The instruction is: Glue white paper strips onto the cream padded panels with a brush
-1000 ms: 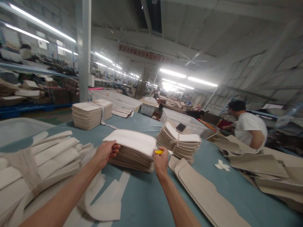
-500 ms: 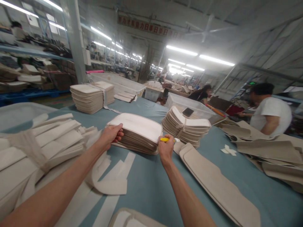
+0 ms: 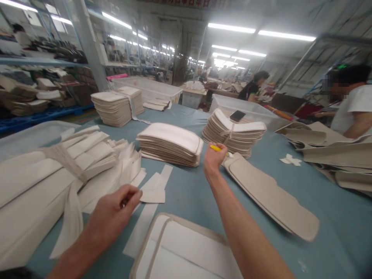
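Fingers [image 3: 223,150] of our right hand [image 3: 213,159] are wrapped around a yellow tool [image 3: 215,148], just right of the frame's centre, near a tied stack [image 3: 241,142]; our left hand [image 3: 116,207], lower left of centre, is half curled beside a white strip [image 3: 155,196], and we cannot tell whether it pinches that strip; a stack of white-topped panels [image 3: 170,144] sits at the centre of the frame, just beside the right hand; we see a white-faced panel [image 3: 188,252] at the bottom edge and a tied bundle [image 3: 35,186] at the left.
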Motion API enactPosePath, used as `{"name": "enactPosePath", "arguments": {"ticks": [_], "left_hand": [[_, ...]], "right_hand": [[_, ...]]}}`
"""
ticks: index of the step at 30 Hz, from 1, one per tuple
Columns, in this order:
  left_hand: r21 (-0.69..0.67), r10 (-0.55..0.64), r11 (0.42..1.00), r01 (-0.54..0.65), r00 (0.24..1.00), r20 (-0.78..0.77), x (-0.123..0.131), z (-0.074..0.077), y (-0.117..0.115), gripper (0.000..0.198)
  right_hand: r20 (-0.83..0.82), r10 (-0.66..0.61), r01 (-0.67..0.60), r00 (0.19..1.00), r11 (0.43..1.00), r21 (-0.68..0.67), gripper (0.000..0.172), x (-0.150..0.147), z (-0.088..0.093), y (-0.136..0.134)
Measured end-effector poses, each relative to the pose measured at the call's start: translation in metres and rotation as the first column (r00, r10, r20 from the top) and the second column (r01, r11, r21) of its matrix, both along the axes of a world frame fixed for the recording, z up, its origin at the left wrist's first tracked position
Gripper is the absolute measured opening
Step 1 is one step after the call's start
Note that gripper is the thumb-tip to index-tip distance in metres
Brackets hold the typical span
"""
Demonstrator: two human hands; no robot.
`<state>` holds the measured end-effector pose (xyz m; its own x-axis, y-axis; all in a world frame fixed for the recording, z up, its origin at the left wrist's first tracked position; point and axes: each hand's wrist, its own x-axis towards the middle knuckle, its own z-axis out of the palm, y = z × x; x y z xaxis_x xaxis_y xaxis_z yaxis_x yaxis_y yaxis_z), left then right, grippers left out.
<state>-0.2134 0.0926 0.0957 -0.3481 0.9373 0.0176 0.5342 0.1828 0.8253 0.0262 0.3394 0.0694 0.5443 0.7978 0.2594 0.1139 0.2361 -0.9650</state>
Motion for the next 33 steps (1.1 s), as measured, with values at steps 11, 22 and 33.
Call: {"name": "enactPosePath", "arguments": {"ticks": [11, 22, 33], "left_hand": [[-0.207, -0.236, 0.962, 0.177, 0.922, -0.306, 0.011, -0.051, -0.079, 0.033], [-0.412, -0.311, 0.906, 0.097, 0.813, -0.493, 0.022, -0.035, -0.053, 0.026], [-0.368, -0.286, 0.925, 0.091, 0.804, -0.521, 0.006, -0.031, -0.053, 0.021]], "right_hand": [[0.154, 0.108, -0.078, 0.982, 0.979, -0.186, 0.039, -0.045, 0.024, -0.031], [0.175, 0.129, -0.114, 0.976, 0.989, -0.09, 0.049, 0.019, 0.033, -0.102], [0.164, 0.147, -0.146, 0.975, 0.989, -0.017, 0.045, 0.062, 0.078, -0.222]]}}
